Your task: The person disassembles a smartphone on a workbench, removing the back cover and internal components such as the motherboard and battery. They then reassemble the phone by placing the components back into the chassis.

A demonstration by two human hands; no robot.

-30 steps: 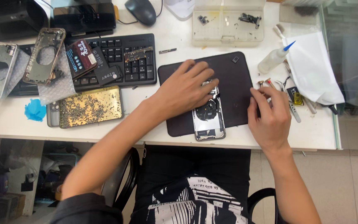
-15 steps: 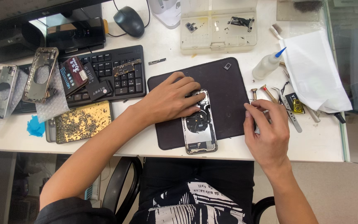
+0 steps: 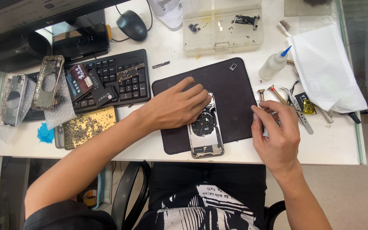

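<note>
An opened phone housing (image 3: 205, 134) lies lengthwise on a dark work mat (image 3: 231, 93) at the table's front edge. My left hand (image 3: 175, 106) rests flat on the mat, fingers over the housing's upper left corner, pressing it down. My right hand (image 3: 275, 132) hovers at the mat's right edge with fingers curled over a cluster of small tools; a screwdriver (image 3: 276, 93) and tweezers (image 3: 297, 108) lie just beyond its fingertips. Whether those fingers pinch something small is hidden.
A black keyboard (image 3: 116, 81) carrying phone parts sits left of the mat, with two bare phone frames (image 3: 47, 83) and a gold plate (image 3: 88, 125) nearby. Behind stand a clear parts tray (image 3: 222, 27), mouse (image 3: 132, 24), squeeze bottle (image 3: 273, 64) and white sheet (image 3: 324, 68).
My left hand stays on the phone housing while the view shifts. My right hand has slid from the screwdrivers toward the mat's right edge.
</note>
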